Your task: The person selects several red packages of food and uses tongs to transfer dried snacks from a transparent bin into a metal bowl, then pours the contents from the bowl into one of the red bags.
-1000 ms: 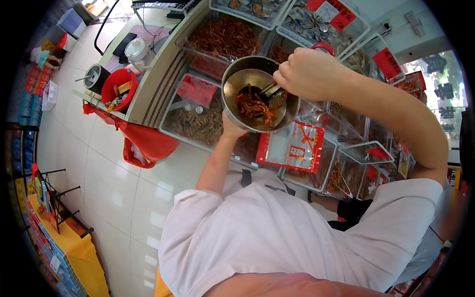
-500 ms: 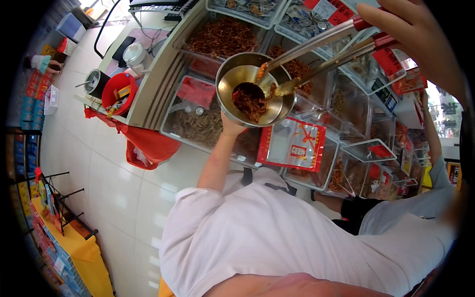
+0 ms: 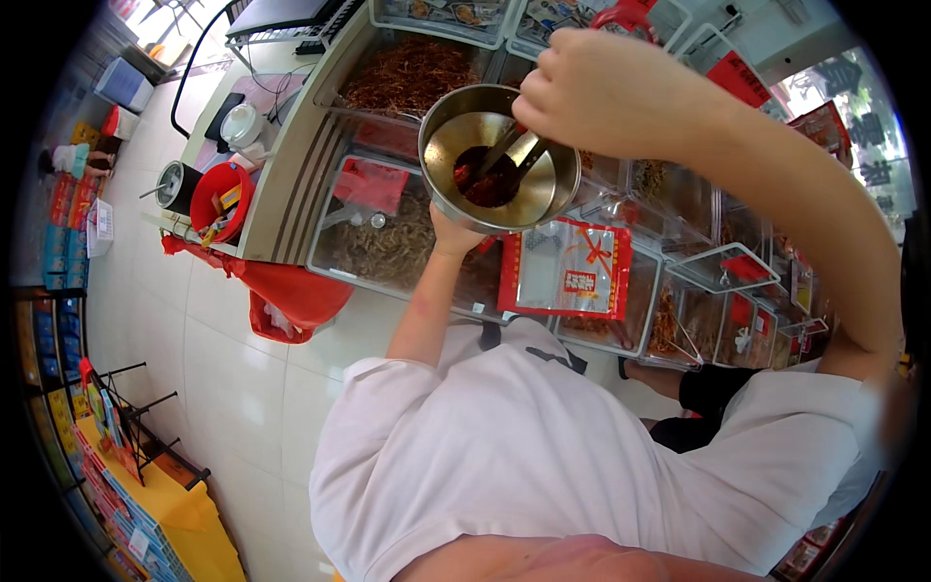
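A wide metal funnel [image 3: 538,189] with a dark round opening is at the centre, above the food bins. My left hand [image 3: 456,236] grips it from below at its near side; the fingers under it are partly hidden. Dark red shredded food [image 3: 490,190] lies in the opening. Above the funnel's far right rim, my right hand [image 3: 582,97] is closed around the handle end of metal tongs [image 3: 531,155]. The tongs point down into the funnel, their tips in or against the food. What those tips hold cannot be made out.
Lidded clear bins of dried food surround the funnel, including a bin of red shreds [image 3: 412,78]. Nearby lies a red-bordered pouch [image 3: 570,276]. At left are a red bucket [image 3: 221,202] and a red bag [image 3: 301,286]. Another person's dark shorts [image 3: 706,393] show at right.
My right hand has moved left and over the funnel, turning the tongs from slanting above it to pointing down into its opening. My left hand keeps the funnel nearly in place.
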{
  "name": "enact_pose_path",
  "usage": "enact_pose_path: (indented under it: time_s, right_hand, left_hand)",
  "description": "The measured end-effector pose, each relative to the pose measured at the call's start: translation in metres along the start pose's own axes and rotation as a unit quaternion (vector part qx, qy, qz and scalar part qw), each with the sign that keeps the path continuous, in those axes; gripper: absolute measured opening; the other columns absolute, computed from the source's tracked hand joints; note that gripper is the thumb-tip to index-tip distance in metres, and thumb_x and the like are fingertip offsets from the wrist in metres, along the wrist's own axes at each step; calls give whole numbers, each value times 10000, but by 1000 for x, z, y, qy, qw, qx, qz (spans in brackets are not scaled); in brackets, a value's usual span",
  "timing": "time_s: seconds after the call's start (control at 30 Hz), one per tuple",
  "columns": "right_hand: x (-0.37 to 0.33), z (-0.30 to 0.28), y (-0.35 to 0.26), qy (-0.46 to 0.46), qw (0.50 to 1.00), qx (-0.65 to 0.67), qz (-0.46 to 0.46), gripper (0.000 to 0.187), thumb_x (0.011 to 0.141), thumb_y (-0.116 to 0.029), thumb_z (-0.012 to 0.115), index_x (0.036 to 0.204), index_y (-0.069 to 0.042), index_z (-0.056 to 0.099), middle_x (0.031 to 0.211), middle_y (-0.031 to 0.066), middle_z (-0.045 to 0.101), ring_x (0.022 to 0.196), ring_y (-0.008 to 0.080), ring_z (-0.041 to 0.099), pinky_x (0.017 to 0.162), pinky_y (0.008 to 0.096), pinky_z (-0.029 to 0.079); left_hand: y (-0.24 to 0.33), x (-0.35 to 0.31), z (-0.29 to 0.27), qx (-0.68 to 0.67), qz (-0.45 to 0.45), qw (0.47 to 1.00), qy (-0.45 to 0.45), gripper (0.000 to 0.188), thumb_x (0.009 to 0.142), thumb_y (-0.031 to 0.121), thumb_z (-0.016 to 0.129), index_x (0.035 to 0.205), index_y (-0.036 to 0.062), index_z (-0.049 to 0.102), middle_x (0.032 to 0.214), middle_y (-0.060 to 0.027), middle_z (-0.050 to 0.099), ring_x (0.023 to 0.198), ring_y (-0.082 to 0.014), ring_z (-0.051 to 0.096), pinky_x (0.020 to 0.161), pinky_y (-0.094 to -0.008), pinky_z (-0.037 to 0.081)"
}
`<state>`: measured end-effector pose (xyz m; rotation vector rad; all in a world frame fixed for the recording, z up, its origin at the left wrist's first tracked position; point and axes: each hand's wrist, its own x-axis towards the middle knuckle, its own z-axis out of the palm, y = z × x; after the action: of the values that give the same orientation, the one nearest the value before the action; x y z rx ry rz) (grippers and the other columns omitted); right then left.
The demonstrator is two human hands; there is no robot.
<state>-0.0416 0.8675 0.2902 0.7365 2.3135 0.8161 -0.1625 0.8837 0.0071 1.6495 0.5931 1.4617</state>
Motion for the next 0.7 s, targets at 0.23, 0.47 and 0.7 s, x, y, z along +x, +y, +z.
enact_pose_path:
  time_s: [0.23, 0.47, 0.7]
  right_hand:
    - [-108, -34, 36, -49, 990, -15, 128, 270, 705, -113, 562, 964, -88, 491, 798, 31, 536, 742, 182, 535, 666, 281, 408]
    - [-218, -35, 42, -70, 955, 33, 286, 449, 703, -79, 595, 1135, -83, 471, 918, 61, 563, 799, 237, 539, 675, 324, 425]
    - [-205, 154, -37, -198, 734, 394, 517, 504, 741, -342, 570, 1165, -100, 445, 965, 180, 571, 894, 329, 542, 763, 398, 428]
  left_hand:
    - [-18, -2, 0, 121, 41, 990, -63, 654, 545, 304, 761, 1095, 70, 496, 1067, -114, 533, 979, -272, 518, 840, -369, 394]
    - [-42, 0, 6, 80, -9, 995, -57, 659, 490, 226, 804, 1055, 45, 517, 1045, -94, 552, 955, -220, 536, 823, -340, 415]
    - [-74, -20, -10, 57, -34, 997, -33, 788, 527, 149, 787, 1192, 31, 380, 1163, -125, 457, 1044, -230, 475, 867, -336, 400]
